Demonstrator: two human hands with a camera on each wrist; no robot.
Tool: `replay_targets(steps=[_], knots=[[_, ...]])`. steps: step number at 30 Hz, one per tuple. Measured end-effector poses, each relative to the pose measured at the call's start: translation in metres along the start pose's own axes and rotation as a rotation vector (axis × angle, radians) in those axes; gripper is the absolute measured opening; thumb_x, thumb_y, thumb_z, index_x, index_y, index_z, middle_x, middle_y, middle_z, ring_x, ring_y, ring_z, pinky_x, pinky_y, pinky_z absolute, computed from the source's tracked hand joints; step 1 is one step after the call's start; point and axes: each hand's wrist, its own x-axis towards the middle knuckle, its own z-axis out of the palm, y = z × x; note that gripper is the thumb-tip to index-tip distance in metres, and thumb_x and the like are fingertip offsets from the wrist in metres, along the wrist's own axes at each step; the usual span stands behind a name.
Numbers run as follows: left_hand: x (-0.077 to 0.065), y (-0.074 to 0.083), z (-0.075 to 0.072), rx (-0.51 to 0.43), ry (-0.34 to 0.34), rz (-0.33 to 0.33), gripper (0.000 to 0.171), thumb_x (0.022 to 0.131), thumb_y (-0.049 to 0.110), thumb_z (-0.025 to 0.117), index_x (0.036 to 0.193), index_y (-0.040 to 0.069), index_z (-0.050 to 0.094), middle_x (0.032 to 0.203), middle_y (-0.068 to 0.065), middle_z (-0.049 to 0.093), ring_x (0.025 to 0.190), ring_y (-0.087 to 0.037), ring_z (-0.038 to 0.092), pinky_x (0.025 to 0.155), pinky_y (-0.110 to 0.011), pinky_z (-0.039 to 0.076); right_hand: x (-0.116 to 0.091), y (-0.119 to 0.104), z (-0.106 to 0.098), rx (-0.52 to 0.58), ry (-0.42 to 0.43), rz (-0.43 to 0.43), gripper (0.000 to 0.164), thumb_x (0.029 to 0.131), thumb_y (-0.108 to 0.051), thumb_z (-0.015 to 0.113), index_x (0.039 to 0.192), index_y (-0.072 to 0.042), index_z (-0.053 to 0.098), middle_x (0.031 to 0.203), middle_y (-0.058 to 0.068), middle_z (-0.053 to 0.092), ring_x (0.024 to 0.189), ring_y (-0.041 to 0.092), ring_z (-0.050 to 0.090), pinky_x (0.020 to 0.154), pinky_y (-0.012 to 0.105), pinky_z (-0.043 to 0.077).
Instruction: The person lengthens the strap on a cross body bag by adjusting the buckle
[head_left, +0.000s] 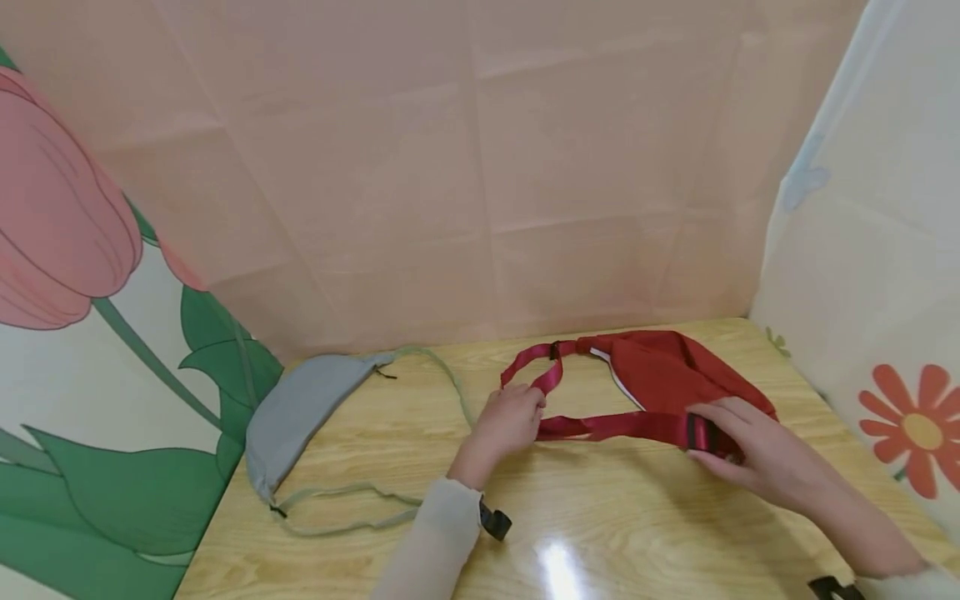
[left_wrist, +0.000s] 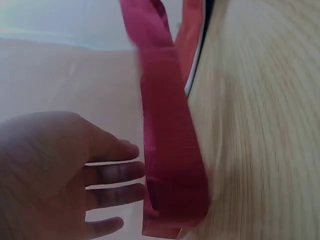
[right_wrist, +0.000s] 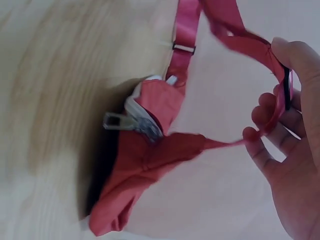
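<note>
A red waist bag (head_left: pixel 667 367) lies at the table's right side, with its dark-red strap (head_left: pixel 630 425) stretched to the left in a loop. My right hand (head_left: pixel 757 450) grips this strap at a black buckle (head_left: pixel 701 432), the thumb on one side and fingers curled on the other. At the loop's left end is my left hand (head_left: pixel 510 421). In the left wrist view its fairly straight fingers (left_wrist: pixel 117 195) reach the strap's edge (left_wrist: pixel 172 150). The right wrist view shows the bag's zipper pull (right_wrist: pixel 120 121) and a strap slider (right_wrist: pixel 184 48).
A grey waist bag (head_left: pixel 307 417) lies on the left of the wooden table (head_left: pixel 600 517), its pale green strap (head_left: pixel 345 527) running under my left forearm. A pinkish sheet (head_left: pixel 480 167) hangs behind the table, with flower-printed panels (head_left: pixel 870 250) on both sides.
</note>
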Motion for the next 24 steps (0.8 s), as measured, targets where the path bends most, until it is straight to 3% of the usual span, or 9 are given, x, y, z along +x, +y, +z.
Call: replay_targets(steps=[4, 10, 17, 24], knots=[[0.0, 0.015, -0.003, -0.039, 0.029, 0.054, 0.023, 0.103, 0.03, 0.059, 0.122, 0.018, 0.065, 0.119, 0.005, 0.066, 0.114, -0.015, 0.06, 0.102, -0.037, 0.046, 0.007, -0.006, -0.001, -0.022, -0.006, 0.007, 0.06, 0.069, -0.029, 0.094, 0.12, -0.013, 0.069, 0.107, -0.006, 0.063, 0.093, 0.007, 0.054, 0.077, 0.009, 0.041], [-0.005, 0.04, -0.011, -0.123, 0.068, 0.168, 0.039, 0.1, 0.036, 0.063, 0.135, 0.019, 0.057, 0.137, 0.006, 0.058, 0.128, -0.013, 0.052, 0.109, -0.031, 0.042, 0.015, -0.011, 0.001, -0.009, 0.022, -0.003, 0.064, 0.066, -0.028, 0.095, 0.122, -0.011, 0.07, 0.107, -0.006, 0.064, 0.093, 0.008, 0.056, 0.081, 0.01, 0.042], [-0.008, 0.066, -0.009, -0.127, 0.095, 0.282, 0.06, 0.096, 0.042, 0.065, 0.149, 0.021, 0.046, 0.153, 0.005, 0.044, 0.138, -0.015, 0.043, 0.112, -0.029, 0.039, 0.02, -0.013, 0.002, 0.042, 0.04, -0.023, 0.062, 0.071, -0.036, 0.092, 0.123, -0.011, 0.068, 0.108, -0.003, 0.067, 0.091, 0.009, 0.057, 0.081, 0.008, 0.042], [-0.003, 0.086, 0.006, -0.176, 0.103, 0.28, 0.067, 0.092, 0.044, 0.072, 0.148, 0.022, 0.043, 0.144, 0.008, 0.048, 0.13, -0.01, 0.046, 0.107, -0.021, 0.04, 0.021, -0.018, 0.003, 0.038, 0.033, 0.035, 0.063, 0.068, -0.028, 0.094, 0.122, -0.012, 0.068, 0.107, -0.001, 0.069, 0.091, 0.012, 0.061, 0.083, 0.005, 0.04]])
